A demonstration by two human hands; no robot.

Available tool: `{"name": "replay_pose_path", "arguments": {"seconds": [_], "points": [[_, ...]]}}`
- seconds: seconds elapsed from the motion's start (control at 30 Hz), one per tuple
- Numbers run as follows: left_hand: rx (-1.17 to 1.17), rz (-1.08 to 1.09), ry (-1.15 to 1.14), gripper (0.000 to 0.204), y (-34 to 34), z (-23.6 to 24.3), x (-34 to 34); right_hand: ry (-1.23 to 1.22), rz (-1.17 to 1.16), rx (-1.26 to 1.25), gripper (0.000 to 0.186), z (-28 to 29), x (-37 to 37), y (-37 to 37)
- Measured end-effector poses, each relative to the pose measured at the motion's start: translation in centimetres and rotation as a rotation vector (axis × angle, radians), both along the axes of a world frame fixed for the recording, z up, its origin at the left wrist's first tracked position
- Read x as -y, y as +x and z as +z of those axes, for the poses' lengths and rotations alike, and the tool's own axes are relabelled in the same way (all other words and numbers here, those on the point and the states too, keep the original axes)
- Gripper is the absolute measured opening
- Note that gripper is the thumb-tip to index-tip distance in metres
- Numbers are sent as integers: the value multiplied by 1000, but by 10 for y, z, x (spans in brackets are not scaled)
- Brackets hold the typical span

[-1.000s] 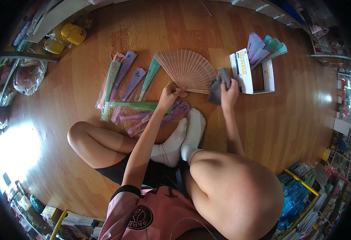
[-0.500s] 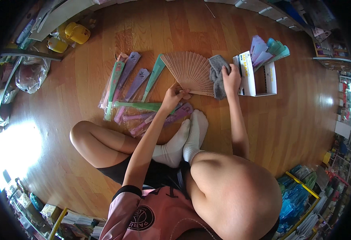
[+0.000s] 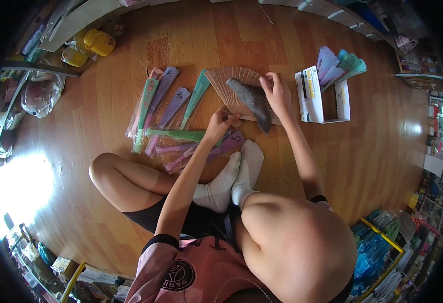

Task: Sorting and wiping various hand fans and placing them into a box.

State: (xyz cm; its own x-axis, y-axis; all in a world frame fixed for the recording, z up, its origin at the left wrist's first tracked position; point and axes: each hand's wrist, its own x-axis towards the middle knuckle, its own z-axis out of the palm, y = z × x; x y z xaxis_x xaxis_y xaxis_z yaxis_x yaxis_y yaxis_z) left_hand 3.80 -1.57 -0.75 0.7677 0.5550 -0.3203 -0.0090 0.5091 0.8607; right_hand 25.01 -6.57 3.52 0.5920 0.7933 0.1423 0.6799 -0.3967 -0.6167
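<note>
The wooden fan (image 3: 219,87) lies spread open above the floor (image 3: 262,35), in front of the person's white socks (image 3: 246,162); the left hand (image 3: 220,125) has its grip closed on the fan's narrow end, thumb and fingers pinching it; a grey cloth (image 3: 249,101) lies slantwise across the spread slats, its lower tip reaching past the fan's near edge; the right hand (image 3: 279,96) is at the fan's right side, fingers bent beside the cloth, and I cannot tell whether its grip holds anything; left of the fan, folded purple fans (image 3: 173,107) and green fans (image 3: 178,135) lie in clear wrappers; to the right stands a white box (image 3: 310,98), with more coloured fans (image 3: 327,64) sticking out of its top.
</note>
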Motion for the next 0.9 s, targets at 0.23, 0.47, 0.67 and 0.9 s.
{"name": "replay_pose_path", "arguments": {"seconds": [0.23, 0.47, 0.67, 0.9], "points": [[-63, 10, -53, 28, -6, 1, -3, 44, 300, 49, 51, -3, 15, -45], [-4, 186, -45, 28, -1, 80, -10, 731, -493, -575, 44, 70, 37, -15], [-311, 391, 917, 26, -2, 77, -6, 1012, -662, -563, 46, 116, 78, -10], [-484, 382, 822, 41, -5, 12, 24, 853, -722, -689, 39, 83, 80, -19]]}}
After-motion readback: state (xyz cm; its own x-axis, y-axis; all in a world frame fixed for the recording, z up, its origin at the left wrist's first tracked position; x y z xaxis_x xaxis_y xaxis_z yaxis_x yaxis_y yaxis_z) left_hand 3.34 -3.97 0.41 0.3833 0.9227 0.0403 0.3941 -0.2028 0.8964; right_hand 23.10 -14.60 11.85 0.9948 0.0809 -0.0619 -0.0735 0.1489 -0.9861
